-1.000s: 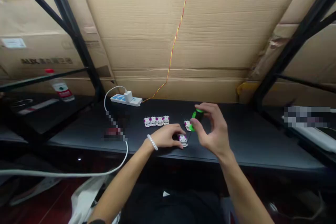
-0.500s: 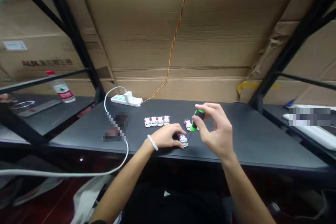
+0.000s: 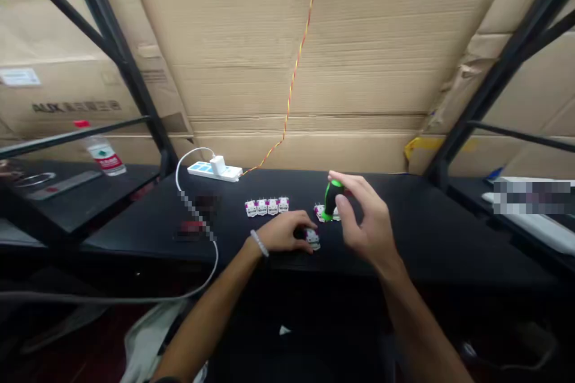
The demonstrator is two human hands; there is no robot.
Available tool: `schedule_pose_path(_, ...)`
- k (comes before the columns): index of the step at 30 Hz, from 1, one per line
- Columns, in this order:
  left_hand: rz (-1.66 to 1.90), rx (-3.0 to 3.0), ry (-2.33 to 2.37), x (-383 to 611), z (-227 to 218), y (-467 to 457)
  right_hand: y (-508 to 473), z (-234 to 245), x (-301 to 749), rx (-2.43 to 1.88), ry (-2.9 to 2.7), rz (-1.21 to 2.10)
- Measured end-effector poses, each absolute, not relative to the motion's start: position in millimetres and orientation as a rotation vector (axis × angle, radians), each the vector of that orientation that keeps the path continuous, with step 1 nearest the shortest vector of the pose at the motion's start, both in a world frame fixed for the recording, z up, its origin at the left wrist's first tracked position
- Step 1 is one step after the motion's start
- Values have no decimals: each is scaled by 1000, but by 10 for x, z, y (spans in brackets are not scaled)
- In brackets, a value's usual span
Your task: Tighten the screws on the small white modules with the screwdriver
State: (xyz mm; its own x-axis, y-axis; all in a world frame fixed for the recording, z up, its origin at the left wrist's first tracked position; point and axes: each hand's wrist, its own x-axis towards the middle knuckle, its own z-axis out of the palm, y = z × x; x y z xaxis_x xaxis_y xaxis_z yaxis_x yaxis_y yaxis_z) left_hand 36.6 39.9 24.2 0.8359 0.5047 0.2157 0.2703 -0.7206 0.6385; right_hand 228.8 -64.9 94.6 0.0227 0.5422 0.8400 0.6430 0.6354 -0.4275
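Observation:
My left hand (image 3: 287,231) rests on the dark tabletop and pinches a small white-and-purple module (image 3: 312,238) between thumb and fingers. In my right hand (image 3: 366,215) is a green-and-black screwdriver (image 3: 333,198), its handle held upright just above and right of that module. The screwdriver's thin shaft is hard to make out now, so I cannot tell whether its tip touches the module. Behind the handle lies another white-and-purple module (image 3: 318,211), partly covered. A row of several similar modules (image 3: 267,207) sits beyond my left hand.
A white power strip (image 3: 215,171) with a plugged-in charger stands at the back left, its white cable (image 3: 214,263) hanging over the front edge. A water bottle (image 3: 105,154) is at far left. Black shelf posts (image 3: 135,84) flank the cardboard-backed table (image 3: 431,233).
The screwdriver handle has shifted slightly left and stands more upright, with my right hand moving along. My left hand keeps the module in nearly the same place. The picture's brightness differs.

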Motion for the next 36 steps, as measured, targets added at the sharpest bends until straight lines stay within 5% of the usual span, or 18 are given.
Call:
schedule_pose_path(25,494,2421,589,355,260,398,-594,932,2285,-1005,-1538,-178)
schedule_pose_path(31,489,2429,574,353,271,394,-594,934,2298,-925,-1652,26)
schedule_pose_path(36,496,2424,574,350,269,395,-601,945,2302,-1010,-1555,-149)
